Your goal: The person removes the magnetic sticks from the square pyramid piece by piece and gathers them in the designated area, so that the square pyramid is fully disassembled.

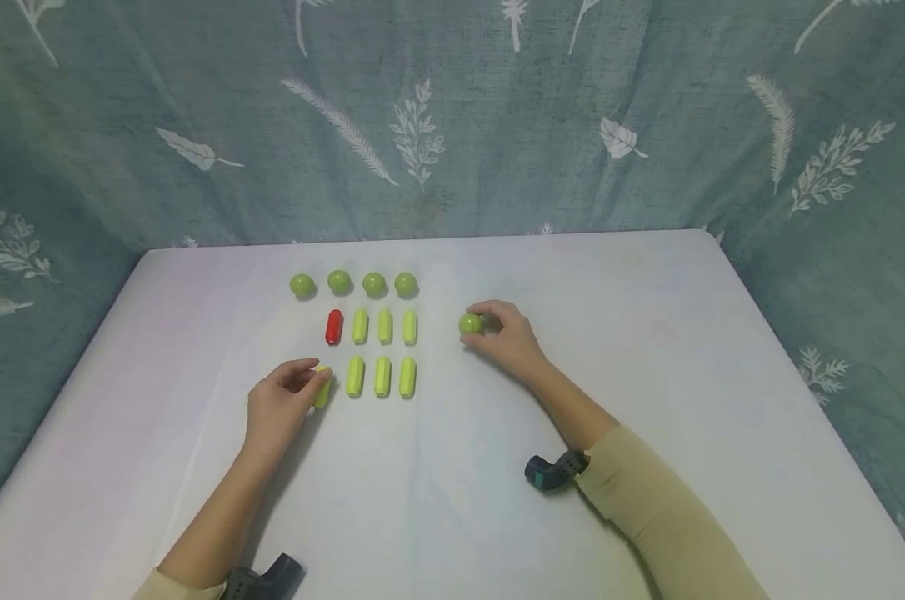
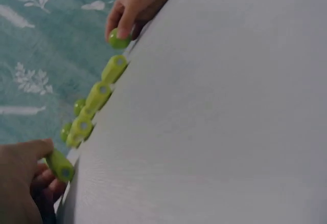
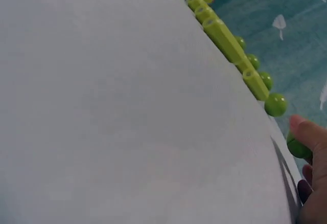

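Note:
In the head view my left hand (image 1: 283, 404) pinches a yellow-green faceted stick (image 1: 322, 387) between thumb and fingers, at the left end of the front row of like sticks (image 1: 382, 377). The same stick (image 2: 60, 166) shows end-on in the left wrist view. Further right, my right hand (image 1: 507, 340) holds a small glossy green ball (image 1: 470, 323) by thumb and fingertips. That ball (image 3: 298, 146) is partly covered by the thumb in the right wrist view. One red stick (image 1: 334, 327) leads the middle row, followed by three yellow-green sticks (image 1: 385, 326).
Behind the sticks lies a row of green balls (image 1: 374, 285), the rightmost nearest the right hand. Everything sits on a white-covered table (image 1: 647, 333). A teal leaf-print curtain (image 1: 497, 125) hangs along its back and sides. Dark wrist cameras (image 1: 553, 471) are strapped to both forearms.

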Demonstrator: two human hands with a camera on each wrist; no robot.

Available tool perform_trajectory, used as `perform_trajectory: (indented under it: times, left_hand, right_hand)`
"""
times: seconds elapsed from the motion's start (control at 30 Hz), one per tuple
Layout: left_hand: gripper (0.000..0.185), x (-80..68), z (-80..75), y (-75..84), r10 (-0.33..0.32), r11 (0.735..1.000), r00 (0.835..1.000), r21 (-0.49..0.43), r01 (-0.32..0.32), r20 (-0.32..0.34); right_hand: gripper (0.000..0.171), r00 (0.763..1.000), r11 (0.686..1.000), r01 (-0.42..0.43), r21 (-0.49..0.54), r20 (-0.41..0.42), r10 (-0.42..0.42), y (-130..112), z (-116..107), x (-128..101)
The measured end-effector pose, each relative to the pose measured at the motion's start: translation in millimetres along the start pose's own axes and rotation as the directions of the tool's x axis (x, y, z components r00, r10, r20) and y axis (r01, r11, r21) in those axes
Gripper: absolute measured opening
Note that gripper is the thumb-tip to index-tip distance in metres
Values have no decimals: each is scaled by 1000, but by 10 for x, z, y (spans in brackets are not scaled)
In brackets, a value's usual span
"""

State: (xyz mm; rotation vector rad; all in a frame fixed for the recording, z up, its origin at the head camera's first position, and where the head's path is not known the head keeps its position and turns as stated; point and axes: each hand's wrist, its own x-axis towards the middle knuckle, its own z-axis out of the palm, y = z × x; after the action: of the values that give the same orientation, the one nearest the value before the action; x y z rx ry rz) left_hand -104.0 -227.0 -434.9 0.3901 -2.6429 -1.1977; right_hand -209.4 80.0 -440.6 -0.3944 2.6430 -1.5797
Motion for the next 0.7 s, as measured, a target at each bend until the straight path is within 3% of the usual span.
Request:
perform_trajectory:
  times: [0.1, 0.3, 0.53, 0.7]
  left_hand:
    - [38, 94, 9, 13, -4, 998, 1000, 66, 2, 22]
    - [33, 212, 10, 41, -23, 993, 998, 115, 17, 51]
    - [32, 204, 9, 25, 4, 987, 999, 161, -12, 48]
    - [32, 197, 16, 4, 15, 985, 999, 170, -21, 34]
  right_hand:
    - [42, 1000, 1000, -4, -5, -9, 3, -18, 67, 138]
    - [40, 998, 1000, 21, -12, -60, -21, -75, 195, 452]
    - [39, 987, 992, 108, -64, -110, -114, -113, 319, 723]
    - [39, 985, 990, 107, -95, -126, -119, -109, 379, 837]
